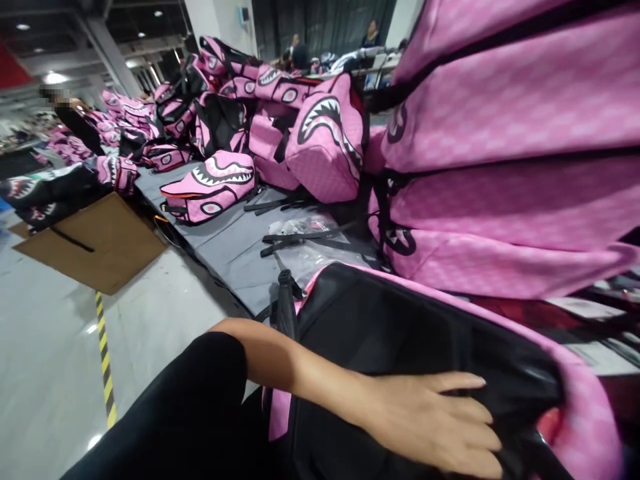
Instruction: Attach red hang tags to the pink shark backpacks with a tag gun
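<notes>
My left hand (430,420) reaches in from the lower left, black sleeve pushed up the forearm. Its fingers are stretched out and lie flat on the black padded back of a pink backpack (400,327), which rests on its side at the near edge of the grey table (230,247). Nothing is gripped in the hand. A black strap (286,303) of this bag hangs over the table edge. My right hand is not in view.
A tall stack of pink backpacks (515,153) fills the right side. Several shark-mouth pink bags (215,183) and loose black straps (300,240) lie further along the table. Flat cardboard (95,243) and a yellow-black floor stripe (105,360) are at left. People stand far behind.
</notes>
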